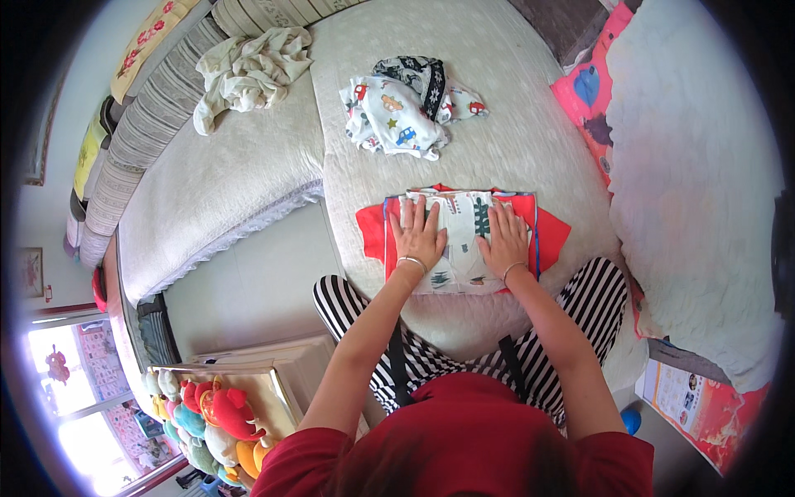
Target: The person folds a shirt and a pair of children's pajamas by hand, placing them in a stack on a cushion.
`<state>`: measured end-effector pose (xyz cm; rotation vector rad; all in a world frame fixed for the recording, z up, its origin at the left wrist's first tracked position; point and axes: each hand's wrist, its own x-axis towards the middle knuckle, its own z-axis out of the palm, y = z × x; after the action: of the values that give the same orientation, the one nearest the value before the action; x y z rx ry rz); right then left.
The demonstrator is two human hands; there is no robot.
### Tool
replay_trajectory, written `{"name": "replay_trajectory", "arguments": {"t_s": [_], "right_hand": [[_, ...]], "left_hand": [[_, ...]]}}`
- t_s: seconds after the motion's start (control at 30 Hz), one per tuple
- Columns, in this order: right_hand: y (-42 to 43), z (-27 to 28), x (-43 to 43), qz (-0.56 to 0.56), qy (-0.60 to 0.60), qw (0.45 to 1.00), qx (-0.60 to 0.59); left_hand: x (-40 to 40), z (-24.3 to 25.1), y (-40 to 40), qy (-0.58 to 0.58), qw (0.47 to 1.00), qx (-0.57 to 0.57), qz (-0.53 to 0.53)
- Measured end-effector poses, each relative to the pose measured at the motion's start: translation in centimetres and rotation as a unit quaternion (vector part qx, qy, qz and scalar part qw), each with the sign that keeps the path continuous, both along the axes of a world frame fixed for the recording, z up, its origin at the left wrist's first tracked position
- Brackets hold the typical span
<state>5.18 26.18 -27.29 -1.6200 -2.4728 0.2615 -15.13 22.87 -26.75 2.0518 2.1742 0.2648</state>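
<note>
My left hand [419,236] lies palm down on the left part of a white printed garment [461,264], its fingers spread. On the right part of the same cloth, my right hand [506,239] presses flat with fingers pointing away from me. The white garment has green and brown prints and rests on a red garment [553,235] with dark blue edging. Red sleeves stick out at both sides beneath it. Neither hand grips anything. What lies under the palms is hidden.
Beyond lies a rumpled pile of vehicle-print clothing [397,118] with a black-and-white patterned cloth [416,74]. A crumpled cream cloth [254,71] is on the quilted sofa cover [248,155]. Plush toys [217,410] stand at lower left. A pale padded sheet [689,186] is at right.
</note>
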Motion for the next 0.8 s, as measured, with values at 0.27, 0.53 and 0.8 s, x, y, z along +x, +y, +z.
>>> {"name": "replay_trajectory", "arguments": {"t_s": [0.27,0.53,0.8], "right_hand": [[0.0,-0.1,-0.1,0.004,0.005,1.000,0.015],[0.1,-0.8,0.2,-0.001,0.035,0.999,0.023],[0.1,-1.7,0.5,-0.003,0.079,0.997,0.025]], "left_hand": [[1.3,2.4,4.1,-0.088,0.981,0.167,-0.052],[-1.0,0.8,23.3,0.088,0.977,0.185,-0.057],[-6.5,11.2,27.0,-0.509,0.837,0.184,0.074]]}}
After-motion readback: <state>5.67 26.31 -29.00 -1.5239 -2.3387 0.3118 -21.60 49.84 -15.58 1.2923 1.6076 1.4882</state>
